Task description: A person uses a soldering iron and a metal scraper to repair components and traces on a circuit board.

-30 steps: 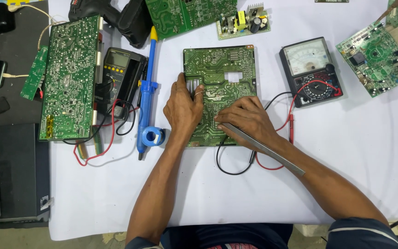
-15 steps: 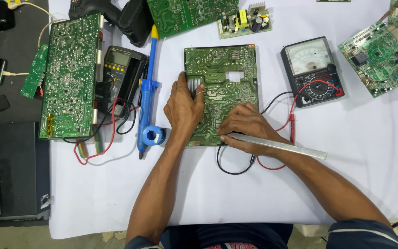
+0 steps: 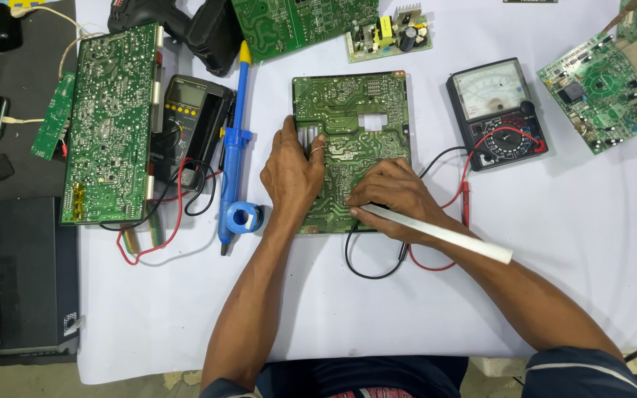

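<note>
White tabletop (image 3: 554, 243): right hand (image 3: 396, 195) fingers clamp a white rod (image 3: 436, 232), hiding its tip.

Electronics repair workshop; circuit boards (image 3: 112, 125), multimeters (image 3: 497, 112).

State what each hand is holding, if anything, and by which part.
The right hand grips a white rod-shaped tool near its front end. The left hand holds nothing; it presses flat on the green circuit board.
</note>
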